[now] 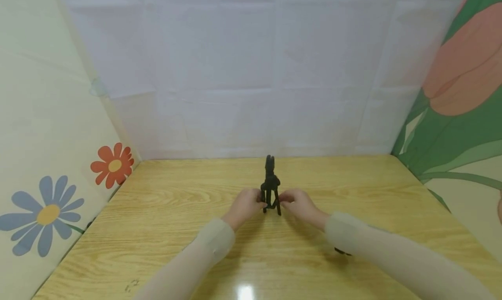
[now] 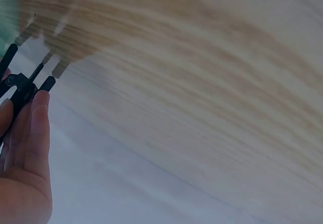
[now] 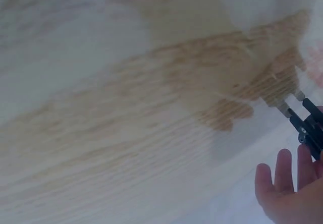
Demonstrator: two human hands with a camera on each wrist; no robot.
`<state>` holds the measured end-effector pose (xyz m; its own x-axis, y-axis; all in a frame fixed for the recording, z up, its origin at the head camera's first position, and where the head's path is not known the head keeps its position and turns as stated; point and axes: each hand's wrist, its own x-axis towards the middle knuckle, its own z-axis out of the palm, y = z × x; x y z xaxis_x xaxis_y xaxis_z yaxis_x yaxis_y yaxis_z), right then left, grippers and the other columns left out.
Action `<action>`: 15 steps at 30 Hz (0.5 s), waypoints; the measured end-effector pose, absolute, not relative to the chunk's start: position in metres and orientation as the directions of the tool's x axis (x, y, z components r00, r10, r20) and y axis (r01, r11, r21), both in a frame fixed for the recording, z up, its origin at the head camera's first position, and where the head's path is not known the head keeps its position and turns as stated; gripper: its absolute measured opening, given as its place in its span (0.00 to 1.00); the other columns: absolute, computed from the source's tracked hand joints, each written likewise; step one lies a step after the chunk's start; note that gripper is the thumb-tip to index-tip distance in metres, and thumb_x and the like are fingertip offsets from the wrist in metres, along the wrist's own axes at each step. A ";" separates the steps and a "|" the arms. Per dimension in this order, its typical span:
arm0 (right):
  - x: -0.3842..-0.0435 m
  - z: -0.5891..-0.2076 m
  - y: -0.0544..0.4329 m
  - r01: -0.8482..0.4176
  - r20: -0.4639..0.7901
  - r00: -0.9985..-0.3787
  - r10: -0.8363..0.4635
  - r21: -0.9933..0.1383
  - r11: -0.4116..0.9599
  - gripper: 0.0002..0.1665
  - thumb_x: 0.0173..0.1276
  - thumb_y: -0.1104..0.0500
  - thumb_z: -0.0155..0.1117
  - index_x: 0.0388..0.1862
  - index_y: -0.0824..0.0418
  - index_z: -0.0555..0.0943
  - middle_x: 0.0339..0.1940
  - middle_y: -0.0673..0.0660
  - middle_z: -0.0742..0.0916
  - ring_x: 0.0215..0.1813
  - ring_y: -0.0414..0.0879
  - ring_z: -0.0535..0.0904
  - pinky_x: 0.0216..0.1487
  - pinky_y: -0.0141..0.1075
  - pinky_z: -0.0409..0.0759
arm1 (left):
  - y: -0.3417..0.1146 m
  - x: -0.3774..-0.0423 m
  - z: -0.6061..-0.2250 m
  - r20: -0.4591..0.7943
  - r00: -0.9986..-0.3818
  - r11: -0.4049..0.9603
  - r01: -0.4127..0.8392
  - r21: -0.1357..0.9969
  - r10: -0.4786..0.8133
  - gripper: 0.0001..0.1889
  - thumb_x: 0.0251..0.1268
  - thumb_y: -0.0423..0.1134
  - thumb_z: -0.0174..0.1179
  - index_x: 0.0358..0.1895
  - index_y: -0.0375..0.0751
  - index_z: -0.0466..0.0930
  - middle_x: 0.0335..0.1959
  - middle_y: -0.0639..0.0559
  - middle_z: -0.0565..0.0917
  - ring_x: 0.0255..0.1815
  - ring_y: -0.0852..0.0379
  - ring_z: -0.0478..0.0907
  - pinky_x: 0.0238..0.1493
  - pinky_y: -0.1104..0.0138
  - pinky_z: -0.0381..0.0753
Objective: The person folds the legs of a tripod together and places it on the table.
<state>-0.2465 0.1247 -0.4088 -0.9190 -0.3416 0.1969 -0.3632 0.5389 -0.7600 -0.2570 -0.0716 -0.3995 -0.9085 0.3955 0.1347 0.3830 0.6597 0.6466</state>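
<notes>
Head view gives us a slim black tripod-like stand upright near the middle of the glossy yellow wood-grain bench, with a creased white cloth hanging at the far side. We see the left hand at the stand's left and the right hand at its right, both low beside the thin splayed legs. Left wrist shows us the thumb and fingers pinching the stand among its legs; the leg tips meet or nearly meet their own reflections, so we take them to be on the bench or barely above it. Right wrist shows three fingers spread and fairly straight, one close against the stand; the rest is cut off, so we cannot tell whether that hand pinches a leg or only touches it.

We judge the step in hand to be adjusting the legs and steadying the stand. The next move, we think, calls for light, even pressure from both sides and a check that every foot bears before the fingers let go, since the narrow top could tip.
</notes>
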 end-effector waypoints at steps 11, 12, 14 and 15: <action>-0.246 -0.408 0.124 -0.346 0.197 -0.929 -0.312 -0.760 0.550 0.06 0.66 0.70 0.63 0.40 0.70 0.85 0.41 0.62 0.88 0.48 0.57 0.82 0.50 0.49 0.80 | -0.069 -0.253 -0.401 0.128 -0.918 0.635 0.356 0.686 0.376 0.04 0.58 0.28 0.67 0.34 0.29 0.84 0.30 0.44 0.85 0.29 0.55 0.82 0.31 0.67 0.83; -0.246 -0.408 0.124 -0.349 0.200 -0.928 -0.314 -0.758 0.551 0.06 0.66 0.70 0.63 0.40 0.70 0.85 0.41 0.61 0.88 0.48 0.57 0.82 0.50 0.49 0.80 | -0.069 -0.252 -0.401 0.124 -0.917 0.633 0.355 0.688 0.380 0.04 0.58 0.28 0.67 0.34 0.29 0.84 0.31 0.43 0.86 0.30 0.54 0.83 0.32 0.66 0.83; -0.247 -0.408 0.125 -0.350 0.200 -0.928 -0.314 -0.757 0.551 0.06 0.66 0.70 0.63 0.39 0.70 0.85 0.40 0.61 0.88 0.48 0.57 0.82 0.50 0.49 0.80 | -0.070 -0.252 -0.401 0.112 -0.915 0.631 0.352 0.691 0.387 0.05 0.59 0.28 0.67 0.35 0.29 0.84 0.33 0.42 0.86 0.32 0.53 0.83 0.33 0.66 0.83; -0.248 -0.408 0.125 -0.356 0.203 -0.926 -0.319 -0.754 0.553 0.06 0.66 0.70 0.63 0.39 0.69 0.85 0.40 0.61 0.88 0.47 0.56 0.82 0.50 0.49 0.80 | -0.071 -0.251 -0.401 0.103 -0.916 0.633 0.347 0.693 0.389 0.05 0.59 0.29 0.67 0.36 0.28 0.84 0.34 0.41 0.86 0.33 0.52 0.83 0.34 0.66 0.83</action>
<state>-0.2482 0.1249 -0.4081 -0.9257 -0.3190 0.2031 -0.3558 0.5526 -0.7537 -0.2515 -0.0711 -0.4008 -0.9155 0.3888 0.1030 0.3466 0.6326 0.6926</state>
